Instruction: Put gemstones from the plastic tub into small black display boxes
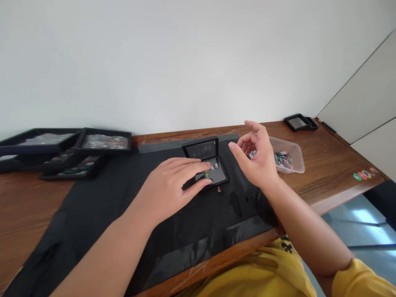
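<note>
A small black case [221, 176] lies on the black mat with its lid [202, 149] raised, and a few small shiny pieces [215, 166] rest inside. Over the left part of the case is my left hand [173, 181], its thumb and fingertips around a small yellow-green piece [207, 174]; whether they touch it is unclear. My right hand [258, 159] is raised to the right of the case, fingers curved and apart, holding nothing. Behind it, a clear plastic tub [297, 159] of small colourful pieces is partly hidden. A tiny brownish piece [219, 189] sits on the mat below the case.
Black frames and trays [105, 142] with clear-wrapped contents are stacked at the left. Two small black frames [297, 122] lie at the back right. Round coloured stickers [365, 174] mark the wooden table [321, 165] near its right edge. A pale wall stands behind.
</note>
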Action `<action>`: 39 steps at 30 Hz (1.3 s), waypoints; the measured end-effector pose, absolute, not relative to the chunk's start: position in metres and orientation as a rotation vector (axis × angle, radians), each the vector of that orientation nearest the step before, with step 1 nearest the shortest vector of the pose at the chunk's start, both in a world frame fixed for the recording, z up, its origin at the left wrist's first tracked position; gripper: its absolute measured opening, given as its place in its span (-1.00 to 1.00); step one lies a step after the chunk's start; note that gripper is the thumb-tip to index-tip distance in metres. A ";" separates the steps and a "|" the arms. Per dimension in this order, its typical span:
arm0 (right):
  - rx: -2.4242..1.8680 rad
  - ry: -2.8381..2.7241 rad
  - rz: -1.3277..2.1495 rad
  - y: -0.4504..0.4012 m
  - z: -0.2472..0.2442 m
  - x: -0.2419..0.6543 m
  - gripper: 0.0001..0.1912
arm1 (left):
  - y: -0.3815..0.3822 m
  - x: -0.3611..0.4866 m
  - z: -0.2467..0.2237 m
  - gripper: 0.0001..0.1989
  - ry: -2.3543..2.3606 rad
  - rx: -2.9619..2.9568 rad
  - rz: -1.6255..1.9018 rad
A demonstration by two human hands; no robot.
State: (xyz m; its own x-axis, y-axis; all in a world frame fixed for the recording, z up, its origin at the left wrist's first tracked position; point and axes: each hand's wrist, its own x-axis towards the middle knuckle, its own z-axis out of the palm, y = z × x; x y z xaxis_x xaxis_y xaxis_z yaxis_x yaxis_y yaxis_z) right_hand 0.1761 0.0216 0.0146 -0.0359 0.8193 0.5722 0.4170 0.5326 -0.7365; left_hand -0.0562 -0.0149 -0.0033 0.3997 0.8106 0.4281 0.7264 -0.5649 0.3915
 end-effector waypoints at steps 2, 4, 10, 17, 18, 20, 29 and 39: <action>-1.068 -1.679 0.462 0.020 0.014 0.174 -0.48 | -0.014 -0.057 -0.007 -0.61 1.409 2.469 0.832; -1.074 -1.697 0.472 0.018 0.014 0.173 -0.51 | -0.014 -0.058 -0.011 -0.61 1.430 2.424 0.757; -1.063 -1.743 0.475 0.015 0.018 0.173 -0.64 | -0.016 -0.059 -0.011 -0.63 1.506 2.411 0.630; -1.024 -1.757 0.466 0.009 0.022 0.171 -0.66 | -0.019 -0.060 -0.009 -0.64 1.570 2.389 0.562; -1.021 -1.759 0.464 0.008 0.022 0.170 -0.66 | -0.019 -0.061 -0.010 -0.65 1.563 2.398 0.541; -1.016 -1.766 0.462 0.008 0.022 0.170 -0.66 | -0.020 -0.063 -0.011 -0.68 1.557 2.411 0.502; -1.008 -1.806 0.446 0.008 0.023 0.171 -0.67 | -0.019 -0.062 -0.014 -0.66 1.533 2.421 0.536; -0.994 -1.825 0.469 0.011 0.021 0.172 -0.71 | -0.016 -0.066 -0.014 -0.63 1.554 2.397 0.505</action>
State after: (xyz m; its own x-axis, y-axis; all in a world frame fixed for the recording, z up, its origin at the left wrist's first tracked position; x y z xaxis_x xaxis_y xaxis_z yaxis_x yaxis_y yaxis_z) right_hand 0.1717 0.0113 0.0208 -0.1979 0.7986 0.5684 0.4253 0.5924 -0.6842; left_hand -0.0663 -0.0161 -0.0142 0.3744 0.9140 0.1562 0.8311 -0.4055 0.3806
